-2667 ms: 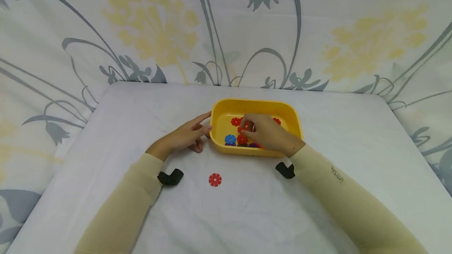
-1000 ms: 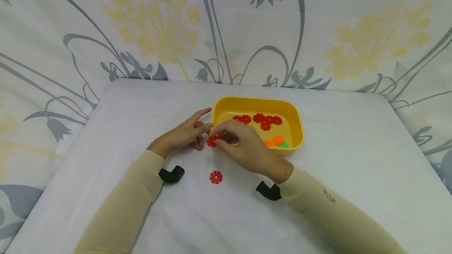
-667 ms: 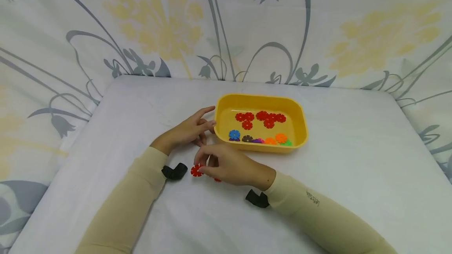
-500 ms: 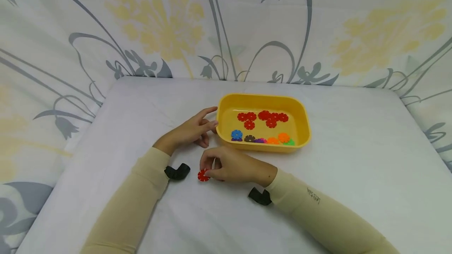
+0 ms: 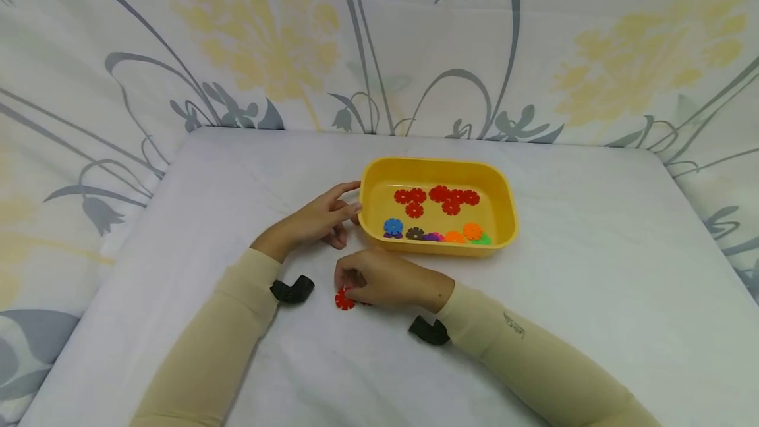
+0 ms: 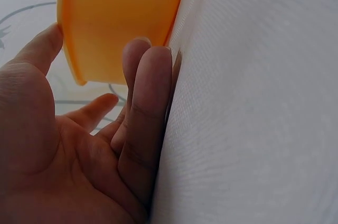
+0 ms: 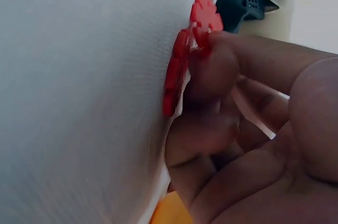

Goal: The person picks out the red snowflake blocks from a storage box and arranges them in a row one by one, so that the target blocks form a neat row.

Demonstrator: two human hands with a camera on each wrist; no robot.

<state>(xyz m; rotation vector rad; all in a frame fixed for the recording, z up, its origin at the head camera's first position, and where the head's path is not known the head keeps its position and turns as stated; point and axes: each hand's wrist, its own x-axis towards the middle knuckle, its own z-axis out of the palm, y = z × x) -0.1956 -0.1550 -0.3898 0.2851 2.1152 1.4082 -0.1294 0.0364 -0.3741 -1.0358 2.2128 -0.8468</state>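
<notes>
Between the thumb and fingers of my right hand (image 5: 388,279), a red flower-shaped plastic disc (image 5: 344,300) is pinched just above the white cloth. In the right wrist view this disc (image 7: 207,15) stands tilted, close against a second red disc (image 7: 175,73) that lies on the cloth. My hand mostly covers that second disc in the head view. My left hand (image 5: 314,221) touches the left end of the yellow tray (image 5: 506,219); its index finger and thumb reach the rim, and the other fingers are loosely bent near the cloth.
Inside the tray lie several red discs (image 5: 452,207) toward the back. Along its front wall are a blue disc (image 5: 393,227), a brown one (image 5: 415,234), orange ones (image 5: 472,231) and a bit of green. Black wrist mounts (image 5: 293,290) hang by both sleeves. Floral fabric stands behind.
My right hand has come out of the tray with a red disc and moved down and left to the disc on the cloth. My left hand has stayed at the tray's end.
</notes>
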